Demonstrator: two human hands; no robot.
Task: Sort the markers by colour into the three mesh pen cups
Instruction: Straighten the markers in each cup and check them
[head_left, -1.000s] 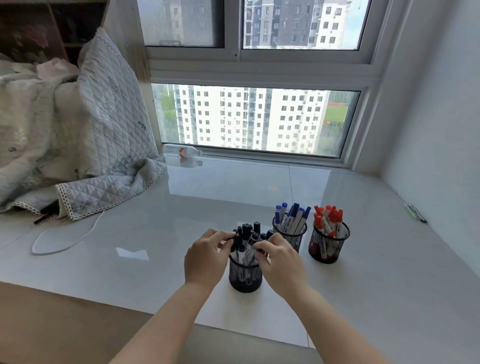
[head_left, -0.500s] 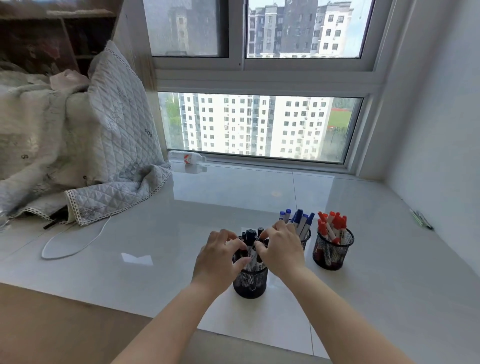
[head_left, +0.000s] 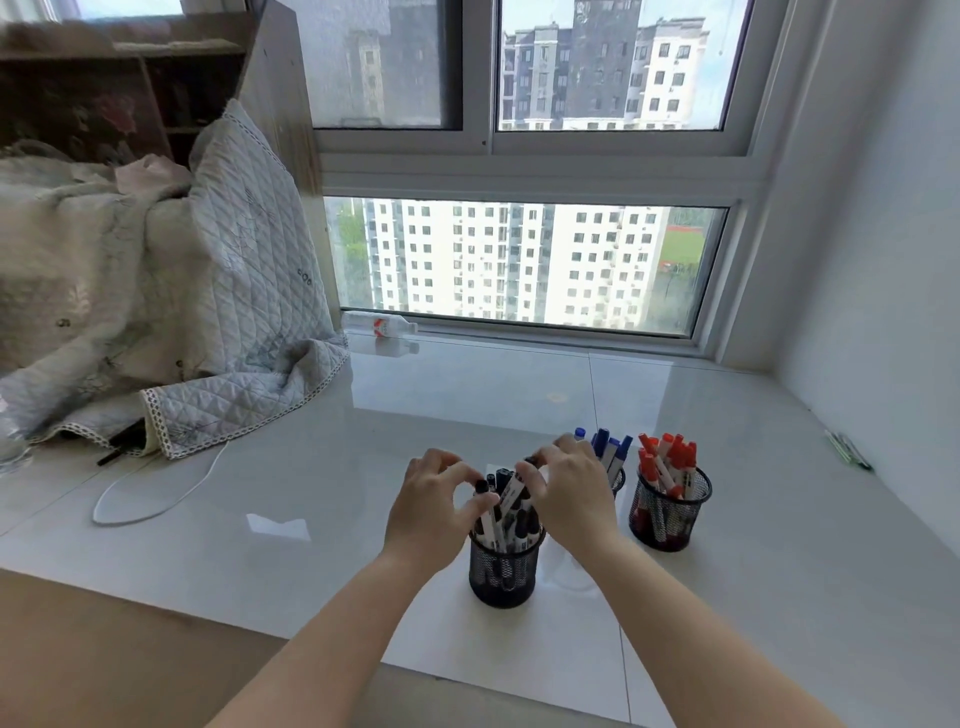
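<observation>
While both your hands crowd the nearest cup, it could tip.
Your left hand and right hand curl their fingers around the black markers bunched in the black cup near the table's front edge; pulling sideways could topple it. Beyond stand the blue markers, then the red cup.

The glossy white tiled surface carries three black wire-mesh pen cups. The nearest cup holds black-capped white markers; at its one o'clock stand blue-capped markers, and at two o'clock a cup of red-capped markers. At ten o'clock lies a pale grey diamond-quilted blanket with white lace trim, beside a white cable.
</observation>
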